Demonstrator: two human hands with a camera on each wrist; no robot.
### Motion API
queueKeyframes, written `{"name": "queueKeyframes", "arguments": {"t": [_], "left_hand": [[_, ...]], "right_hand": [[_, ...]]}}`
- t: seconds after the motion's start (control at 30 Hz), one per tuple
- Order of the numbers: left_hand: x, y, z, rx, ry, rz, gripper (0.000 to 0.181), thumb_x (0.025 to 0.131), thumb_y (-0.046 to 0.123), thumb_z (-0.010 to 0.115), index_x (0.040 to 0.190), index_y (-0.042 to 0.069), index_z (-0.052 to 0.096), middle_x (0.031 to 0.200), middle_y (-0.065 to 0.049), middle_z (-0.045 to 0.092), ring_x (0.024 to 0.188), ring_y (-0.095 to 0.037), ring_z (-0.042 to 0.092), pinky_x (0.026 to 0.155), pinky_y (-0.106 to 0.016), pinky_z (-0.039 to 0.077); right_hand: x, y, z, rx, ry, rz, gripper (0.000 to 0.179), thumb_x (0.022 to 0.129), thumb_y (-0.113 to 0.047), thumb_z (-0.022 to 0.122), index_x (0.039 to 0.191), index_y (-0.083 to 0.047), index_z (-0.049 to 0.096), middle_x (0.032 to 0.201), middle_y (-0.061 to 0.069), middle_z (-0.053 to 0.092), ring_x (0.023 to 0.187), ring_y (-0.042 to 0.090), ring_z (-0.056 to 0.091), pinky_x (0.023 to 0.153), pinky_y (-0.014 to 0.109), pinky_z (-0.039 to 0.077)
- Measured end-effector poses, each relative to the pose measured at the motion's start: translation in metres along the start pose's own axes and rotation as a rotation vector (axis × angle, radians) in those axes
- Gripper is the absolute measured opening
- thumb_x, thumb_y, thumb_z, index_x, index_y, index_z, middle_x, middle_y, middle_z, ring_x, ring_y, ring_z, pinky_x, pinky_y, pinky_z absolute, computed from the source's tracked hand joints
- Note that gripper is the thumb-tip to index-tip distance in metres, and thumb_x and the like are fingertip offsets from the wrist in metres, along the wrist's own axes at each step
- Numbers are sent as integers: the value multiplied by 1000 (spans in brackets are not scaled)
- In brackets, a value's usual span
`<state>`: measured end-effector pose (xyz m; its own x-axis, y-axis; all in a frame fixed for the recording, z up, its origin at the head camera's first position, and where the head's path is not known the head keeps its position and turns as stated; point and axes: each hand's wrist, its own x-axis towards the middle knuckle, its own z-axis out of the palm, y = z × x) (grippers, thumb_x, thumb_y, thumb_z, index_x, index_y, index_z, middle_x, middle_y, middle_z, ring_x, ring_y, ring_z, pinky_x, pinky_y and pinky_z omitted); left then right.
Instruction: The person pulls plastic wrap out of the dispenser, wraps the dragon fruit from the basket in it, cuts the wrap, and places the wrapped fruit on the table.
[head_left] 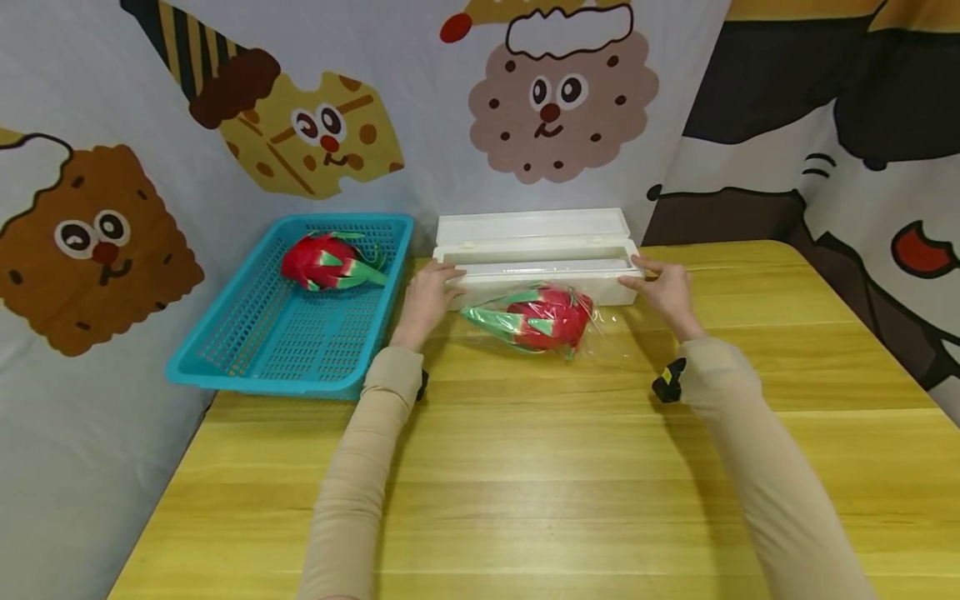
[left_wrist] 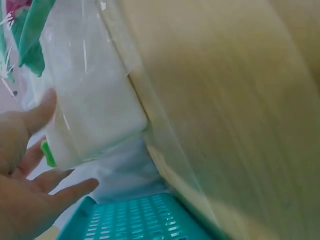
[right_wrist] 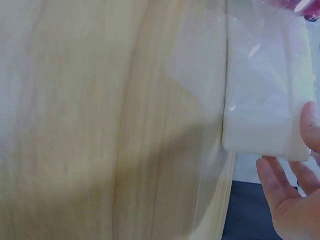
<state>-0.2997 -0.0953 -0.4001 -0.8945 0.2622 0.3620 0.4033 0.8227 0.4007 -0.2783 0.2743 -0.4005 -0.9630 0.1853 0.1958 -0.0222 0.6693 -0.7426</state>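
A white cling film box stands at the back of the table with its lid raised. My left hand grips its left end, thumb on the edge and the other fingers past the end. At the right end my right hand holds the corner between thumb and fingers. Clear film runs down the box's front and spreads onto the table. In front of the box lies a red and green dragon fruit, with film over it. A small green piece shows by the left hand's fingers.
To the left sits a blue plastic basket with another dragon fruit in it. Its right rim is close to my left wrist. Behind the wooden table hangs a white cloth with cartoon prints.
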Motion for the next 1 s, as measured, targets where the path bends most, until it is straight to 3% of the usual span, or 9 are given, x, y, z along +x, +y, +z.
{"name": "queueKeyframes", "arguments": {"t": [0.1,0.17,0.23,0.4,0.53,0.63,0.7,0.83,1.0], "left_hand": [[-1,1,2,39,49,39,25,85,18,69,109,10,73,123,-11,66,125,-33,54,100,-43,48],[-2,2,3,55,91,80,18,86,15,69,101,9,75,118,-11,69,123,-32,56,100,-42,49],[-3,3,4,70,131,125,13,86,13,69,95,7,76,113,-10,70,119,-30,59,99,-39,49],[-5,3,4,103,183,212,10,87,11,68,88,4,75,110,-11,71,113,-30,60,98,-36,50],[-9,4,2,138,165,266,10,88,10,67,88,3,74,109,-12,70,109,-31,57,98,-36,49],[-14,8,-2,90,91,253,8,88,7,66,88,3,73,107,-12,69,105,-30,57,94,-36,49],[-17,11,-5,9,23,215,8,88,5,64,91,2,71,108,-13,69,106,-30,58,94,-37,49],[-23,14,-7,-178,-124,127,11,93,7,58,100,1,64,111,-15,68,106,-29,63,93,-39,52],[-28,15,-7,-306,-288,67,25,101,23,45,110,4,58,101,-14,66,91,-26,62,82,-38,53]], "right_hand": [[-2,-1,1,12,0,-35,39,85,-21,72,118,-2,66,141,19,47,123,37,53,81,25,53],[-5,-2,2,21,3,-77,32,85,-18,71,111,1,69,141,23,47,129,42,47,102,43,46],[-7,-2,2,23,5,-105,27,85,-14,71,105,5,70,141,26,46,133,46,40,112,55,31],[-16,-6,-2,12,-8,-199,19,84,-6,71,95,9,71,136,28,50,129,48,42,111,58,26],[-28,-10,-7,1,-68,-286,15,85,-4,68,94,8,72,126,26,59,121,44,49,101,57,38],[-37,-12,-11,23,-150,-292,16,88,-8,66,96,5,72,124,21,63,117,36,54,93,49,49],[-42,-13,-13,50,-213,-280,18,89,-10,65,99,3,72,124,18,64,116,28,58,91,34,53],[-49,-12,-14,101,-332,-283,24,92,-15,63,108,1,70,127,16,62,115,12,58,86,9,48],[-52,-10,-13,109,-440,-281,33,92,-21,63,120,-4,65,128,15,62,117,22,59,86,7,46]]}}
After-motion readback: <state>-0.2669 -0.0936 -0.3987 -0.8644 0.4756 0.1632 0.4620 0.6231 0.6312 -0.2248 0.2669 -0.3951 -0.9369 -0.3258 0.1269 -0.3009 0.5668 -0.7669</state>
